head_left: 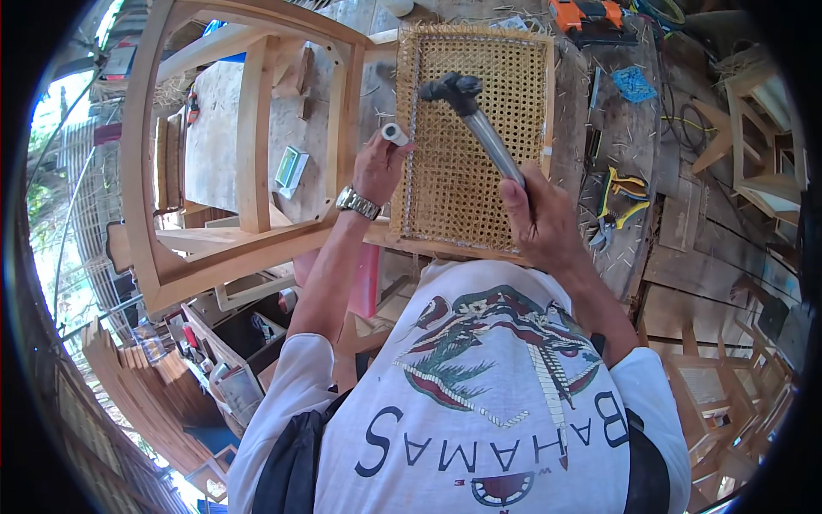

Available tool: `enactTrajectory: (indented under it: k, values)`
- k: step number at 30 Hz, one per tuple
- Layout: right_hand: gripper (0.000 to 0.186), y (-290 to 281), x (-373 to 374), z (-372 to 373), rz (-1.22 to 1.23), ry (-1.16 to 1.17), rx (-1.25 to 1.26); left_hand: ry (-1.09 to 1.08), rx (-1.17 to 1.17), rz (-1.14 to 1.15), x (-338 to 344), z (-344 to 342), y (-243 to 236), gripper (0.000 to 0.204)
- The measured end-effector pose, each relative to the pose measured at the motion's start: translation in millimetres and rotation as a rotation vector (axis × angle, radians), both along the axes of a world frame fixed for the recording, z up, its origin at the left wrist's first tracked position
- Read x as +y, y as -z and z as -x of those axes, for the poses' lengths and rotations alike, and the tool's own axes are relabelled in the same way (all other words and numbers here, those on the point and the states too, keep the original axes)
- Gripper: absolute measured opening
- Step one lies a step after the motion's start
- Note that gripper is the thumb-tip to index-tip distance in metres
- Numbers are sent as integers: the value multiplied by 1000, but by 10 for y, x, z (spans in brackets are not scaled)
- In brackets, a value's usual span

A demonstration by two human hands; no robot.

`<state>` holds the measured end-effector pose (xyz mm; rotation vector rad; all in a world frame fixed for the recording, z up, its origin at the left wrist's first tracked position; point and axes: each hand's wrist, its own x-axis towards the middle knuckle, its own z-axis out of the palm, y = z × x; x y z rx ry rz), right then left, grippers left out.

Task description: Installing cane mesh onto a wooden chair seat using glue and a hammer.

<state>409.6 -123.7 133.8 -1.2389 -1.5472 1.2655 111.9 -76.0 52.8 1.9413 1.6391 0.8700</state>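
Observation:
A wooden seat frame with woven cane webbing (437,184) lies on the workbench in front of me. My left hand (375,174), with a metal watch at its wrist, is closed around a short pale cylinder (394,133) with a dark round centre at its end. This hand is at the panel's left edge; whether the cylinder touches the cane I cannot tell. My right hand (548,218) grips the grey handle of a hammer (490,137). The hammer's dark head is over the upper part of the cane, tilted to the left. Loose cane ends stick out along the panel's far and left edges.
A large wooden chair frame (254,128) stands at the left, beside a small green and white box (291,169). Yellow-handled pliers (623,199), a blue cloth (634,84) and an orange and black tool (591,19) lie along the bench's right side.

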Motion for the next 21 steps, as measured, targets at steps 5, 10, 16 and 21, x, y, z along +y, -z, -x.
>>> enactTrajectory:
  k: [5, 10, 16, 21]
  values:
    - [29, 409, -6, 266, -120, -49, 21, 87, 115, 66, 67, -83, -114, 19]
    - [29, 480, -10, 273, -184, -42, -152, 63, 175, 91, 144, -102, -155, 21]
    - [33, 566, 43, 316, -178, -47, -236, 74, 71, 124, 90, 2, -67, 20]
    - [35, 310, 25, 55, 66, -10, -81, -107, -348, 28, -69, 161, 171, 14]
